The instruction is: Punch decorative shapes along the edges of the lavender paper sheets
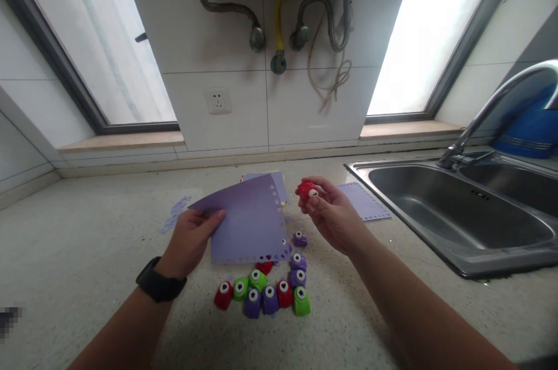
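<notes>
My left hand [190,238] grips the left edge of a purple paper sheet [251,220] and holds it above the counter; small shapes are punched along its right and lower edges. My right hand [328,211] is closed on a small red craft punch [307,190], held just right of the sheet. Below the sheet, several red, green and purple craft punches [267,291] sit grouped on the counter. A black watch is on my left wrist.
More purple sheets [365,200] lie on the speckled counter behind my hands, with purple paper scraps [178,210] at the left. A steel sink [457,213] with a tap [488,108] is at the right. Pipes and a wall socket [218,100] are on the back wall.
</notes>
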